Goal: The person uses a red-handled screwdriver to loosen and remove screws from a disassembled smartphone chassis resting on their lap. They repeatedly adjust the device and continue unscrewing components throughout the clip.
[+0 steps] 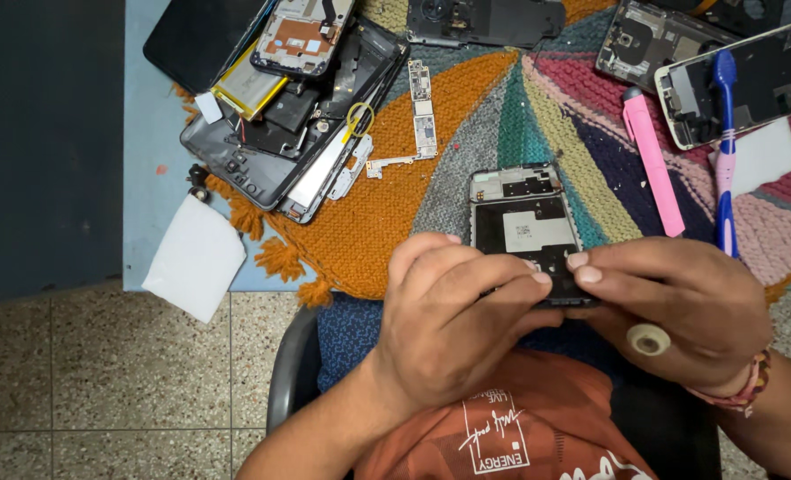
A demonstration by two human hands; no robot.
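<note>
An opened phone body (524,218) with its back cover off lies at the near edge of a colourful woven mat (467,133), its grey inner frame and dark parts showing. My left hand (449,316) grips the phone's near end from the left, fingers curled over it. Opposite it, my right hand (680,307) holds the same end from the right with the fingertips pressing on the lower edge. A small white roll of tape (649,339) sits on a finger of my right hand.
A pile of dismantled phones and frames (280,107) lies at the back left, with a loose circuit board (423,111) beside it. A pink pen-like tool (653,160), a blue toothbrush (724,151), more opened phones (742,80) and white paper (195,258) lie around.
</note>
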